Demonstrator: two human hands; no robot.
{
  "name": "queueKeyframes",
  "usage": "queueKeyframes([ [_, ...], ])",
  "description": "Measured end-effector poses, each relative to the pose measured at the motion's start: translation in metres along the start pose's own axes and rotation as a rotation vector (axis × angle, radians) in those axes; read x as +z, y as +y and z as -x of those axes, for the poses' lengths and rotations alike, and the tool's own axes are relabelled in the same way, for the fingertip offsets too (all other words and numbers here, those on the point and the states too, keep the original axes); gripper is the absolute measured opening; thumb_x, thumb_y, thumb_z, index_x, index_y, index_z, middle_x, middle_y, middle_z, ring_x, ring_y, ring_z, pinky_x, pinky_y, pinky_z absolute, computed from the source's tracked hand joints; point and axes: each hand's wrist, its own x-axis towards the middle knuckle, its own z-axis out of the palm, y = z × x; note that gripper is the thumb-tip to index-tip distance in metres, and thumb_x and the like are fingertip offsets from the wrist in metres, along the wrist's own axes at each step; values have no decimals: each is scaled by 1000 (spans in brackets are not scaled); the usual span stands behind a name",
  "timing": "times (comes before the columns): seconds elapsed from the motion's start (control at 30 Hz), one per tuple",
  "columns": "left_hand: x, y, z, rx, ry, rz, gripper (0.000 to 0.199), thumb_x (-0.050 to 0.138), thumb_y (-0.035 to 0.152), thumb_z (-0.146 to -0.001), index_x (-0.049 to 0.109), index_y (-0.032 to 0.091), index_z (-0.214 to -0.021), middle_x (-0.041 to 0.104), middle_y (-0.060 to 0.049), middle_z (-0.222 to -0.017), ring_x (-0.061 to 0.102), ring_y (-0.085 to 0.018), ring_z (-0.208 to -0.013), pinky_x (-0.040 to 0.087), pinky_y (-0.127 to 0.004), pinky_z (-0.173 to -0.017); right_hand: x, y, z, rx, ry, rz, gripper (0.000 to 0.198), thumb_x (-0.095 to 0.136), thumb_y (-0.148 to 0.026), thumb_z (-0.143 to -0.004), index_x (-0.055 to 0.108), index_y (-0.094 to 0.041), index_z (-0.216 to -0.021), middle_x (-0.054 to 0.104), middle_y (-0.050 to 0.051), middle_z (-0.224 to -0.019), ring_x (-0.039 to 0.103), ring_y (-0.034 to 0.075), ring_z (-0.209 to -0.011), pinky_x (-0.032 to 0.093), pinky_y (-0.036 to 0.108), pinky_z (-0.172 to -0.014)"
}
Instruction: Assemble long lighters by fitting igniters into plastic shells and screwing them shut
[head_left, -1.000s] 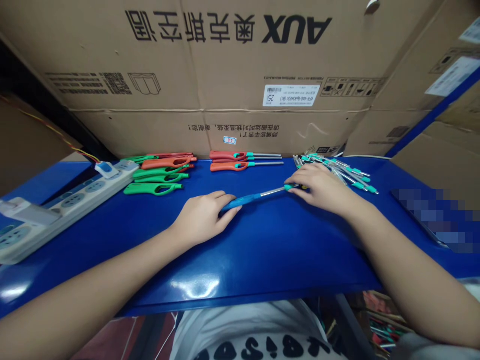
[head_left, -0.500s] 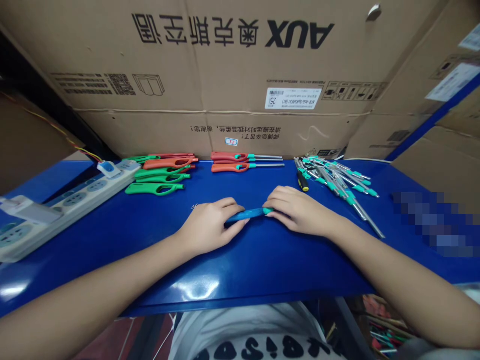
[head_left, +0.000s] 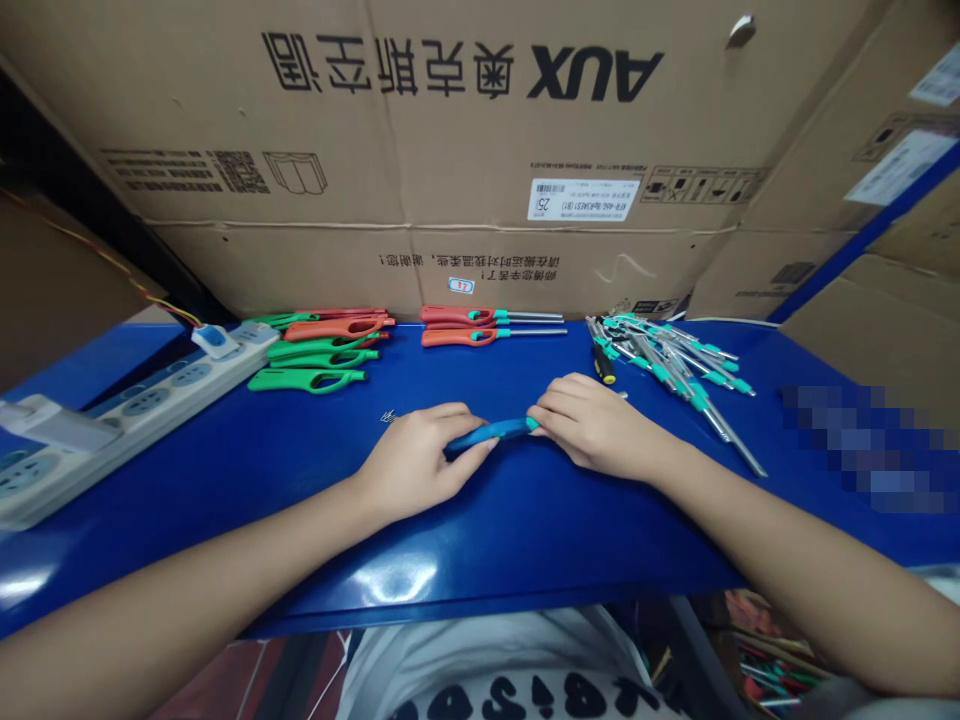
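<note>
My left hand [head_left: 420, 455] is closed round a blue lighter handle [head_left: 502, 430], which lies crosswise above the blue table. My right hand [head_left: 589, 425] pinches a lighter nozzle at its teal collar [head_left: 532, 424], where it meets the handle's right end. Most of this nozzle is hidden by the fingers; a bit of its metal tip [head_left: 623, 395] shows beyond the knuckles. Behind my hands lie red lighters [head_left: 457, 338] with nozzles fitted. To their left are several green handles [head_left: 304, 380] and orange-red handles [head_left: 334, 329] without nozzles.
At the right is a pile of metal nozzles [head_left: 675, 365] with teal collars, beside a black and yellow screwdriver [head_left: 604, 366]. Small screws [head_left: 388, 416] lie near my left hand. A white power strip [head_left: 142, 410] runs along the left. Cardboard [head_left: 465, 120] walls the back.
Both hands keep hold of the handle and nozzle and have barely moved. My right hand has turned slightly, and the nozzle's tip now shows behind it.
</note>
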Motion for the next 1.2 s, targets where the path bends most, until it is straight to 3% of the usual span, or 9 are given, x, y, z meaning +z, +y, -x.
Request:
queueKeyframes([
  [0.3,3,1,-2,-54,-6,231,24,58,31,-97,72,17,-83,65,-1,-76,59,-12,-66,41,-23,-58,1,-4,2,-54,64,-16,22,45,-18,-103,65,-9,-100,68,13,-84,53,22,-81,42,37,-76],
  [0.6,2,2,5,93,35,-128,25,52,31,-99,73,19,-105,72,-4,-96,70,-17,-80,50,-26,-66,6,-6,3,31,74,-103,22,45,-20,-102,66,-12,-101,69,13,-86,54,22,-81,40,36,-73],
  [0.73,4,2,2,77,-19,-273,25,53,35,-100,72,22,-110,74,-3,-103,73,-20,-84,50,-27,-61,7,-3,1,94,-30,-187,21,49,-26,-101,67,-15,-99,69,10,-87,56,22,-83,40,36,-78],
  [0.9,6,0,-1,75,-133,-294,39,56,43,-99,60,23,-132,68,-6,-119,69,-24,-104,56,-33,-82,-1,8,0,258,-216,-292,14,60,-30,-96,64,-18,-91,67,5,-86,56,20,-82,37,33,-79],
  [0.97,4,0,-1,66,-142,-306,44,58,45,-98,58,22,-136,66,-8,-123,65,-26,-109,55,-36,-89,-5,14,3,318,-266,-297,23,65,-40,-93,61,-19,-86,65,4,-82,56,19,-80,36,31,-76],
  [1.1,-3,2,0,34,-168,-377,39,59,44,-97,63,22,-129,65,-8,-118,63,-28,-107,55,-38,-84,-10,30,10,453,-302,-229,44,63,-61,-89,60,-20,-76,65,4,-80,60,20,-79,37,31,-71],
  [1.2,-6,3,2,9,-190,-382,33,60,39,-97,66,21,-124,66,-9,-114,63,-29,-105,55,-37,-79,-11,41,16,711,-229,0,47,48,-61,-97,63,-19,-83,69,9,-89,64,24,-80,40,32,-67],
])
